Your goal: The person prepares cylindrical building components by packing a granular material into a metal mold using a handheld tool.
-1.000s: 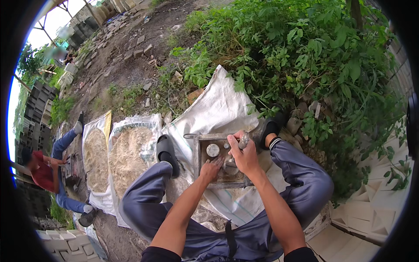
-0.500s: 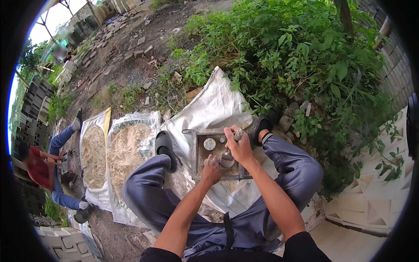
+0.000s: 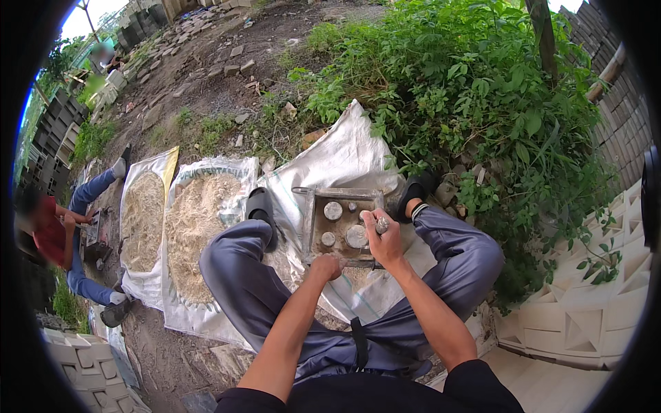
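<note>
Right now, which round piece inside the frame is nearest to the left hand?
The lower-left round piece, just beyond the left hand; the others sit farther forward or right.

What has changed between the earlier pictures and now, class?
The left hand has drawn back toward the person, from inside the box to its near edge, uncovering a small disc. The right hand still grips the tool; the sacks lie as before.

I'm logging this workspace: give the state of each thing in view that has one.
White woven sack: spread out, creased.
Rectangular box: open-topped, lying on that sack.
Round discs: lying uncovered inside the box.
Handle: gripped.
Right hand: closed on the handle.
Left hand: curled, at the box's near side.
Two other sacks: spread, bearing sandy material.
Black slippers: worn.
Co-worker: seated.
</note>
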`<state>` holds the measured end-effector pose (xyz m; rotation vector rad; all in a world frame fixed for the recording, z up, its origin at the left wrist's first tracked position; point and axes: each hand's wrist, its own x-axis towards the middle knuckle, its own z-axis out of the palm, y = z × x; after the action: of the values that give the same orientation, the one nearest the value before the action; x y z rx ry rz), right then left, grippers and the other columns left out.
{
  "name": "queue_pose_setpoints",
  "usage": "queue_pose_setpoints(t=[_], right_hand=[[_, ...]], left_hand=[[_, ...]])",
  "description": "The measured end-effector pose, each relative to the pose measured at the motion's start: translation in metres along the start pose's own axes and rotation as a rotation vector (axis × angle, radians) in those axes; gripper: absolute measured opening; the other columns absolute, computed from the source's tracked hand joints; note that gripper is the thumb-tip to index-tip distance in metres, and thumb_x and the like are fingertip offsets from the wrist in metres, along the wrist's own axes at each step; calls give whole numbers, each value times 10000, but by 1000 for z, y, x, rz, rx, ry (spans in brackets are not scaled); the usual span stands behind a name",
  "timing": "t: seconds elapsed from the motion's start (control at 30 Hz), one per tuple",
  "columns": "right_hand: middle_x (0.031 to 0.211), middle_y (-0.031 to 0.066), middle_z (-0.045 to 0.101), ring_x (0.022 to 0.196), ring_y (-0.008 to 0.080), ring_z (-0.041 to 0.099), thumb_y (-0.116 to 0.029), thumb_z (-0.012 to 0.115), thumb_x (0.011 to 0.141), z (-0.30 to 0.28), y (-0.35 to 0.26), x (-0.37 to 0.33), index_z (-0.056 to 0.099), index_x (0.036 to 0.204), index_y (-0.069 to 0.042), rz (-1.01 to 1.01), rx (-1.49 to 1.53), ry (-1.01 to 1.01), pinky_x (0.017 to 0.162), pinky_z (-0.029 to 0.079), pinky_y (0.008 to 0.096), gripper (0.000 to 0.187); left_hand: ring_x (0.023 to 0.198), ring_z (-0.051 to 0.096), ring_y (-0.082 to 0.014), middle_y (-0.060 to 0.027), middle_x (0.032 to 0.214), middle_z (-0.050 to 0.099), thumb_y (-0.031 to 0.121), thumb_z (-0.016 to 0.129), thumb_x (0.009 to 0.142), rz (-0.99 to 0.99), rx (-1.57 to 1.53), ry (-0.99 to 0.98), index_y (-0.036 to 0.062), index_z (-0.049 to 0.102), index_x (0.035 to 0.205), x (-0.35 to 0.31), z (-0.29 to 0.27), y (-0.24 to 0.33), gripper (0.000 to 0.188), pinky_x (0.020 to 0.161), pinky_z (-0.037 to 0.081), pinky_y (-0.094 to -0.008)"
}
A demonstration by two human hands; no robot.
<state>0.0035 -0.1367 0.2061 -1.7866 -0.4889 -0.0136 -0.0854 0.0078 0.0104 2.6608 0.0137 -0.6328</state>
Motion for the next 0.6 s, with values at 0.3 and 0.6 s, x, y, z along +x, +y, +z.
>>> queue_pose_setpoints(t=[0.3,0.6], right_hand=[[618,151,422,555,227,407,-174,546,973,11,10,-21,483,755,7,57,-53,-5,534,367,344,291],[535,73,424,471,135,421,-139,526,975,0,60,-21,456,666,-12,60,-45,35,462,317,326,341]], left_hand=[[1041,628,-316,-177,1111,653,428,662,831,155,30,202,63,596,1130,-6,3,-3,475,878,495,-430],[925,671,-300,-114,980,703,446,691,793,124,46,16,96,684,943,6,-19,14,381,784,535,-418]])
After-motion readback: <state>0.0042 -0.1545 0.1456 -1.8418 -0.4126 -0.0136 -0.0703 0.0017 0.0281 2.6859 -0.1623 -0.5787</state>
